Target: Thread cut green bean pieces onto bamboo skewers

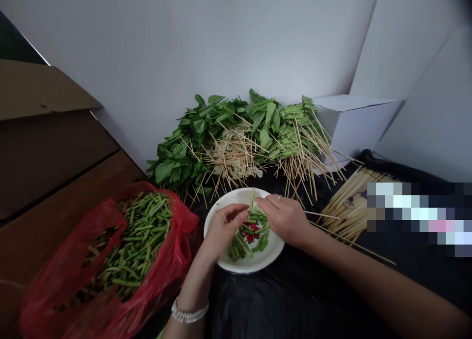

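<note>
My left hand (pixel 223 228) and my right hand (pixel 283 216) meet over a white bowl (pixel 241 265) with a red flower pattern, which holds several cut green stem pieces (pixel 241 243). Both hands are closed in a pinch on a green stem piece (pixel 252 201) that stands upright between them, apparently on a thin bamboo skewer. A pearl bracelet (pixel 190 313) is on my left wrist and a ring on my right hand.
A red plastic bag (pixel 167 275) full of cut green stems lies at left. Behind the bowl lie piles of skewered leafy greens (pixel 191 137), white mushrooms (pixel 232 159) and green stems (pixel 298 122). Loose bamboo skewers (pixel 344 206) lie right, a white box (pixel 354 122) beyond.
</note>
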